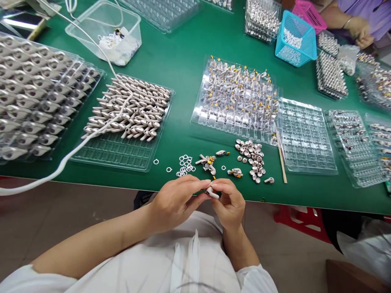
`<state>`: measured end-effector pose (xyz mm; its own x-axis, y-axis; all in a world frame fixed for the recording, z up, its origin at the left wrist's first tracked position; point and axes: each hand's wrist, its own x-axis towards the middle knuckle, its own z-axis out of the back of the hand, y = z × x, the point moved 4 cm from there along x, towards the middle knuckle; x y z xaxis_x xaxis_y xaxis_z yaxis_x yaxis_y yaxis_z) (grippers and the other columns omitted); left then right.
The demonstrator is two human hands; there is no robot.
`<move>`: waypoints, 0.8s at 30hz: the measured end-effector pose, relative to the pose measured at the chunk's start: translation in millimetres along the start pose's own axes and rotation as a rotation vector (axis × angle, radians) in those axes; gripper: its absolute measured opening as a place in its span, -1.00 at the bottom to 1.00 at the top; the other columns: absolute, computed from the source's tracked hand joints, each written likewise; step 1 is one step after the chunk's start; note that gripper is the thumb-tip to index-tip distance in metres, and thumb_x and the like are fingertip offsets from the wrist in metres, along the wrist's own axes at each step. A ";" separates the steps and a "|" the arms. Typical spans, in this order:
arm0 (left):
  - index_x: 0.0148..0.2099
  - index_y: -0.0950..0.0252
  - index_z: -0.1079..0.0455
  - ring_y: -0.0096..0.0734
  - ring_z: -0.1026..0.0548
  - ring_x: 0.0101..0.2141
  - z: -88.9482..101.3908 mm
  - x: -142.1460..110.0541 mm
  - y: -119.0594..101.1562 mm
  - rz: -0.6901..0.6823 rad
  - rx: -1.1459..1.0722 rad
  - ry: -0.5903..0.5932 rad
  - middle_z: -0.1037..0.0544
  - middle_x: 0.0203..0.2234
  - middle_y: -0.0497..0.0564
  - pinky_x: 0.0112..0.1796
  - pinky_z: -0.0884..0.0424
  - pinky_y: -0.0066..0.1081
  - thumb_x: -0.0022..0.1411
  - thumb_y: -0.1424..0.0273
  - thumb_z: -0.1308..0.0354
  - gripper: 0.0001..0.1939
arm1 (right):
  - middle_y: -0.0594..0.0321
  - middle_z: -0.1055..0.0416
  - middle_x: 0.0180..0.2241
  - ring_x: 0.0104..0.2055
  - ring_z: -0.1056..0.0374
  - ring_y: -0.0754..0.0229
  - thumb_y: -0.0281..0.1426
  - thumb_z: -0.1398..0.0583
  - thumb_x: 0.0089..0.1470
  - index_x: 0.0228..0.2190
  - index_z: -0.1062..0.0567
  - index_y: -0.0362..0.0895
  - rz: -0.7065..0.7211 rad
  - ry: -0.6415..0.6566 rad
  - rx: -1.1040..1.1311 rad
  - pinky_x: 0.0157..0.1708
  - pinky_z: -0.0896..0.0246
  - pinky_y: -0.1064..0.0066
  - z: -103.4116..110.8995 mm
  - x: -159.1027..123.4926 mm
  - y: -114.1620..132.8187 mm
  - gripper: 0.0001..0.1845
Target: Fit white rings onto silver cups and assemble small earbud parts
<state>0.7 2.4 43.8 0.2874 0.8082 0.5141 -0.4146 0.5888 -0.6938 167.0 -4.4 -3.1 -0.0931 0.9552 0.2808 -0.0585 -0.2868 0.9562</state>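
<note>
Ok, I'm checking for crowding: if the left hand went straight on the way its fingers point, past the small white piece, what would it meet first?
Most likely the right hand, its fingers facing the left hand at the small white piece. Whether their fingertips touch is hard to tell.

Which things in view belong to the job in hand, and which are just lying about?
Likely in the job:
- white, stemmed plastic piece, held by left hand and right hand
- loose white plastic rings
- pale, rounded caps

Probably lying about:
- thick white cable
- red plastic stool
</note>
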 end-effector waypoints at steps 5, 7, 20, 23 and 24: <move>0.11 0.25 -0.29 -0.43 -0.59 -0.28 -0.6 -1.1 1.6 0.001 0.005 0.003 -0.65 -0.25 0.02 -0.26 -0.57 -0.47 0.30 0.51 -0.21 -0.64 | 0.18 -0.55 -0.26 -0.20 -0.50 0.12 -0.53 -0.25 0.11 -0.15 -0.51 0.01 -0.011 0.009 0.002 -0.21 -0.49 0.24 -0.8 -0.4 -0.3 -0.72; 0.12 0.25 -0.29 -0.42 -0.59 -0.28 -1.2 -1.8 2.1 0.002 -0.002 0.006 -0.64 -0.25 0.02 -0.26 -0.57 -0.47 0.29 0.51 -0.21 -0.63 | 0.19 -0.55 -0.26 -0.20 -0.51 0.12 -0.52 -0.25 0.11 -0.16 -0.50 0.01 -0.020 0.009 -0.003 -0.21 -0.50 0.25 -1.0 -1.8 -1.2 -0.74; 0.08 0.28 -0.33 -0.41 -0.57 -0.36 -2.2 3.2 1.2 -0.004 -0.030 -0.013 -0.63 -0.32 0.04 -0.30 -0.53 -0.44 0.30 0.47 -0.19 -0.69 | 0.21 -0.59 -0.23 -0.22 -0.54 0.16 -0.55 -0.25 0.10 -0.04 -0.49 0.03 0.028 0.000 -0.083 -0.24 -0.53 0.32 0.3 -4.5 -2.1 -0.60; 0.04 0.29 -0.37 -0.46 -0.57 -0.41 -0.7 3.7 2.5 0.060 -0.062 -0.006 -0.62 -0.37 0.00 -0.31 -0.54 -0.48 0.29 0.44 -0.22 -0.72 | 0.21 -0.60 -0.19 -0.19 -0.54 0.14 -0.62 -0.21 0.10 0.07 -0.43 0.08 0.155 0.110 -0.188 -0.24 -0.53 0.28 0.2 0.9 9.8 -0.46; 0.02 0.30 -0.39 -0.47 -0.57 -0.42 -0.7 3.3 3.7 0.097 -0.078 0.012 -0.62 -0.38 0.00 -0.31 -0.54 -0.49 0.27 0.44 -0.23 -0.73 | 0.20 -0.59 -0.17 -0.18 -0.54 0.14 -0.63 -0.20 0.10 0.10 -0.40 0.10 0.200 0.154 -0.239 -0.24 -0.52 0.27 0.1 2.0 13.8 -0.41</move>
<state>0.7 7.2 42.6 0.2600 0.8611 0.4369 -0.3726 0.5069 -0.7773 166.1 -6.4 10.6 -0.2742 0.8615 0.4273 -0.2538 -0.4934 0.8320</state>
